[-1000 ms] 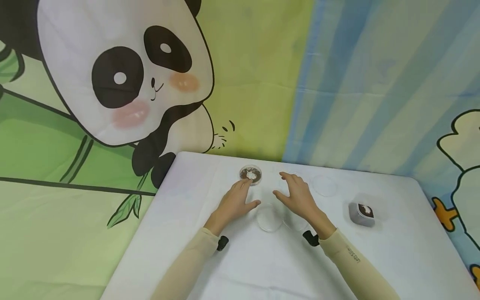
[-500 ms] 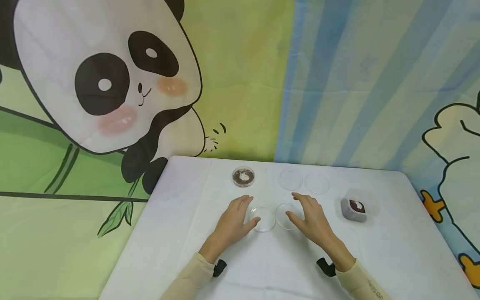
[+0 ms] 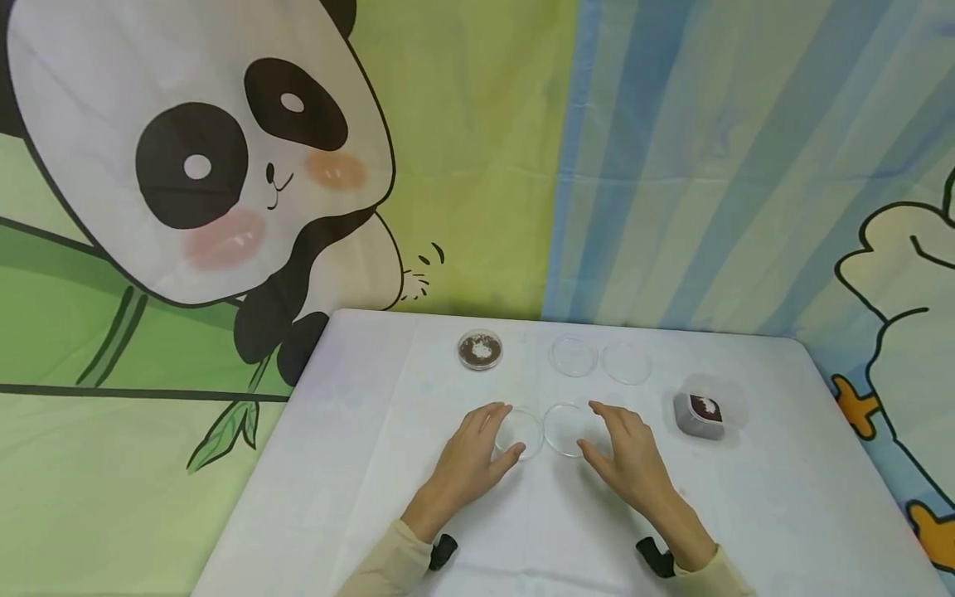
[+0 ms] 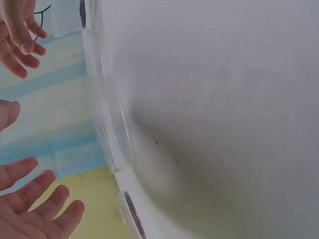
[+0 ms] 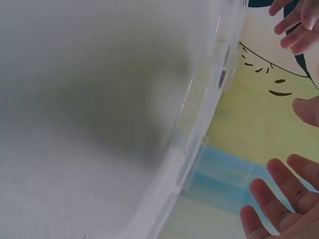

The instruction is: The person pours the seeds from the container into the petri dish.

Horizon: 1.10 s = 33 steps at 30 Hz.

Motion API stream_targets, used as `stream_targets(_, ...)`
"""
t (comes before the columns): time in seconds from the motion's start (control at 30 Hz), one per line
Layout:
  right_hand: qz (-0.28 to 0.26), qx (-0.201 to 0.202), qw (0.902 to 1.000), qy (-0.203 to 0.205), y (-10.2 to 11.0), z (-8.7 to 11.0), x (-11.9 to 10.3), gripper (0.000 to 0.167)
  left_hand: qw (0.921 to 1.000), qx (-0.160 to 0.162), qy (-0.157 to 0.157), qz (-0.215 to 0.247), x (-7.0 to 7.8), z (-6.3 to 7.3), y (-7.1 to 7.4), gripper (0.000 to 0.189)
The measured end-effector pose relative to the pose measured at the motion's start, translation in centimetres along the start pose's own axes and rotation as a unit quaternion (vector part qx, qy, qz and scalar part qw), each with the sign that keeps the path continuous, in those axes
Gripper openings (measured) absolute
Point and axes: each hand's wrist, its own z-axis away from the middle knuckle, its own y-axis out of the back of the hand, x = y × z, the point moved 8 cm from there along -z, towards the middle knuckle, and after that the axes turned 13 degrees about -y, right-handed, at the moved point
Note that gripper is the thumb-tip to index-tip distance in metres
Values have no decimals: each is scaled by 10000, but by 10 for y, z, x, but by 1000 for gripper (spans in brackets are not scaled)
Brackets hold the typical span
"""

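Observation:
Two clear, shallow round dishes sit side by side on the white table: a left dish [image 3: 528, 431] and a right dish [image 3: 563, 429]. My left hand [image 3: 466, 460] hovers at the left dish's outer side, fingers spread and thumb apart, holding nothing. On the other side my right hand [image 3: 634, 464] mirrors it, its thumb and fingertips overlapping the right dish in the head view. In the left wrist view the left fingers [image 4: 62, 196] hang above the tabletop. Relaxed and bare, the right fingers [image 5: 269, 199] show in the right wrist view.
Behind the dishes lie two more thin clear discs [image 3: 574, 356], [image 3: 627, 363]. A round dish of dark brown material with a white middle [image 3: 480, 350] stands back left. At right is a small translucent box [image 3: 698, 418] with a dark brown and white top.
Both hands have drawn back toward the body from the far part of the table, uncovering the back discs and the brown-filled dish. The head view has shifted slightly.

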Motion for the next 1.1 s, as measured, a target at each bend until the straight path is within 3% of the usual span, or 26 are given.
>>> stream_targets(0.13,15,105,9999,-105,7,-1,6,62,9998,109,-164,-31,3,-8,-1,59)
stream_targets(0.3,-147,172,9988,-441,19,-2,21,65,9997,-66,-240,-32,3,-23,-7,59)
stream_targets(0.6,-253,475,9940,-956,49,-3,56,66,9984,-341,-455,-17,-1,-68,-15,60)
stream_targets(0.93,37,1291,9812,-1434,84,-3,102,67,9911,-1317,-155,135,-22,-139,-44,68)
stream_targets(1.1,179,1412,9667,-2127,91,5,126,69,9817,-1889,157,183,-40,-161,-66,75)
